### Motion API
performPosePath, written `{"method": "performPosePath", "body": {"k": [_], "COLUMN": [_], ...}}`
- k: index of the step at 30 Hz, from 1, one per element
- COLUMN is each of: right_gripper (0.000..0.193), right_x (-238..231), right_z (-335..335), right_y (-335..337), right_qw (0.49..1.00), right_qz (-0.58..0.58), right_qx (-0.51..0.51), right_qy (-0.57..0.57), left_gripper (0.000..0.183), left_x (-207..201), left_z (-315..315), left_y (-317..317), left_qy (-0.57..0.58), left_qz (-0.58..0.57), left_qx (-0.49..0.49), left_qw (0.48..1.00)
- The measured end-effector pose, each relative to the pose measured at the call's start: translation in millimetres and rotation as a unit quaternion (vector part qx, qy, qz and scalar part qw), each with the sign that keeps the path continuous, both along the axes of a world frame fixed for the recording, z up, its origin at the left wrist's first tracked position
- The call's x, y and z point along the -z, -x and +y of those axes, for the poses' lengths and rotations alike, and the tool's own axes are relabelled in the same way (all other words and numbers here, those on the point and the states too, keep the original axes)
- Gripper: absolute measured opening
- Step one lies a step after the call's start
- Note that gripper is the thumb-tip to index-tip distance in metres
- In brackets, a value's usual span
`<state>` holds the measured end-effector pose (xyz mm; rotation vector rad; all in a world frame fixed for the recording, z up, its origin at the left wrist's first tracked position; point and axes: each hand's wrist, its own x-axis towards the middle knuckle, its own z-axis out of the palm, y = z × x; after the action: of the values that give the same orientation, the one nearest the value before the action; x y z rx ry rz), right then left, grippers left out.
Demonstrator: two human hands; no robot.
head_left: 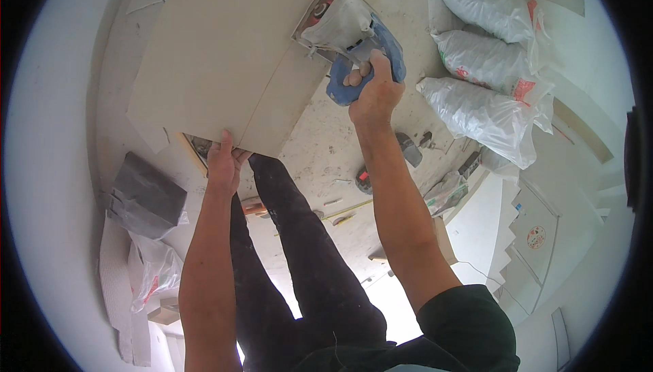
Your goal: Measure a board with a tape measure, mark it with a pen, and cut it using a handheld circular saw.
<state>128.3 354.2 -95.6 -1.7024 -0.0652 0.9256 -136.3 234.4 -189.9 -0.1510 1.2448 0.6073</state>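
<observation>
A large beige board lies in front of me with a thin straight line running along it to its near edge. My right hand is wrapped round the blue handle of a circular saw. The saw's metal base plate rests on the board near its right edge, and whitish plastic covers part of its body; I cannot see the blade. At the near edge, my left hand grips the board, thumb on top and fingers partly hidden below, just left of the line.
Several filled white plastic bags lie at the right. A dark grey sheet-like piece and a clear plastic bag are at the left. A black and red tool and a yellow strip lie on the dusty floor near my legs.
</observation>
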Motion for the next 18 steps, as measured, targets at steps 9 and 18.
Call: {"method": "performPosePath", "body": {"k": [9,18], "right_gripper": [0.006,0.006], "right_x": [-1,-2], "right_z": [1,0], "right_y": [1,2], "right_qw": [1.0,1.0], "right_qz": [-0.003,-0.006], "right_qx": [-0.001,-0.004], "right_qy": [0.002,0.003], "left_gripper": [0.05,0.047], "left_x": [-3,-4], "left_z": [6,11], "left_y": [-3,-4], "left_qy": [0.003,-0.003], "left_qz": [-0.011,-0.001], "left_qx": [0.009,0.019], "left_qw": [1.0,1.0]}}
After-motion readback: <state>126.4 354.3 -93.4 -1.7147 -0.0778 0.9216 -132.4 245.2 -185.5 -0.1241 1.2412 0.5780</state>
